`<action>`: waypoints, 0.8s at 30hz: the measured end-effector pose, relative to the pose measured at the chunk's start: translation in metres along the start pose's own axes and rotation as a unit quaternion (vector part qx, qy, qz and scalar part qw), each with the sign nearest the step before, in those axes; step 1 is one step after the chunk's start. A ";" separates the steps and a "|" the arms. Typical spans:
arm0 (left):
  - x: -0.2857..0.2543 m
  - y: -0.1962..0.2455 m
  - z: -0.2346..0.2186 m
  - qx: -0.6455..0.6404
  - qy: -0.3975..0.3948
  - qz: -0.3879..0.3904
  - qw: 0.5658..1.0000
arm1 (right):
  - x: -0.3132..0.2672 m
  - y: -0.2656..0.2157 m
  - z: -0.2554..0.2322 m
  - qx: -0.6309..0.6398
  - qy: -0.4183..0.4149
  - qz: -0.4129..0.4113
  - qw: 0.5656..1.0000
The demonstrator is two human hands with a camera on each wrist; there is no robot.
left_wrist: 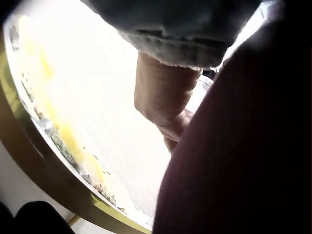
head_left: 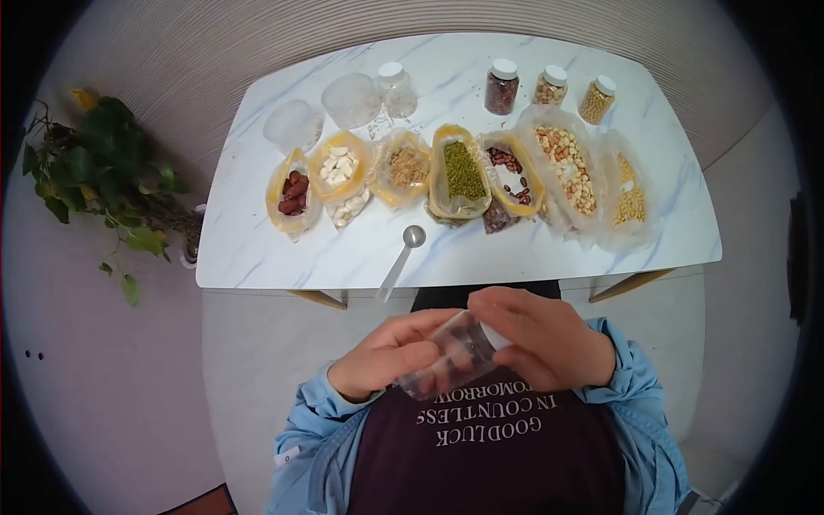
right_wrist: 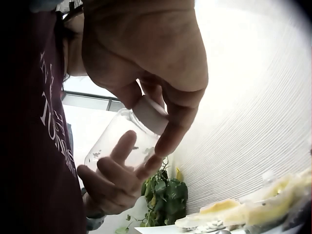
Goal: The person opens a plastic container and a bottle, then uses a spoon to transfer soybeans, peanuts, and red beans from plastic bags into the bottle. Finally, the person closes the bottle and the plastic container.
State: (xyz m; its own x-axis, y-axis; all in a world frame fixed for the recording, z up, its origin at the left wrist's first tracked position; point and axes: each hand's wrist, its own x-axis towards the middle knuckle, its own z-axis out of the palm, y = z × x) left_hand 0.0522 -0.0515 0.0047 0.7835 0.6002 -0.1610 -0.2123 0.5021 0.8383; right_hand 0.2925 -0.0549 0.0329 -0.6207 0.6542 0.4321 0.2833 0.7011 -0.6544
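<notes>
Low in the head view, in front of the person's shirt, my left hand [head_left: 382,354] grips the body of a clear jar [head_left: 421,384], which is tilted. My right hand [head_left: 556,342] holds the jar's white screw cap [head_left: 495,336] between fingers and thumb. In the right wrist view the cap [right_wrist: 150,115] sits at the mouth of the jar [right_wrist: 104,139], with a few small specks on the jar's wall. The left wrist view shows the left hand [left_wrist: 163,95] partly hidden behind dark cloth.
On the marbled table [head_left: 283,257] stands a row of open bags, among them red dates [head_left: 293,193], green beans [head_left: 465,172] and yellow kernels [head_left: 631,202]. A measuring spoon [head_left: 401,260] overhangs the front edge. Behind are capped jars [head_left: 502,90] and translucent containers [head_left: 352,100]. A plant [head_left: 94,167] stands left.
</notes>
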 end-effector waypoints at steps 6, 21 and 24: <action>0.007 0.011 -0.008 0.451 0.056 0.164 0.875 | -0.007 0.002 -0.005 0.050 -0.056 0.197 0.977; 0.010 0.038 -0.008 0.562 0.107 0.187 0.798 | 0.024 0.044 -0.006 0.052 -0.056 0.098 0.992; 0.030 0.057 -0.003 0.643 0.120 0.169 0.737 | 0.023 0.051 -0.015 0.062 -0.027 0.112 0.991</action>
State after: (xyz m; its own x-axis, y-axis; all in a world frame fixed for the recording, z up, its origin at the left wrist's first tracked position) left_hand 0.0623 -0.0029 0.0463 0.6539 0.7259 0.2130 0.4777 -0.6145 0.6279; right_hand 0.3036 -0.0005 0.0188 -0.5912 0.7710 0.2368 0.3283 0.4983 -0.8025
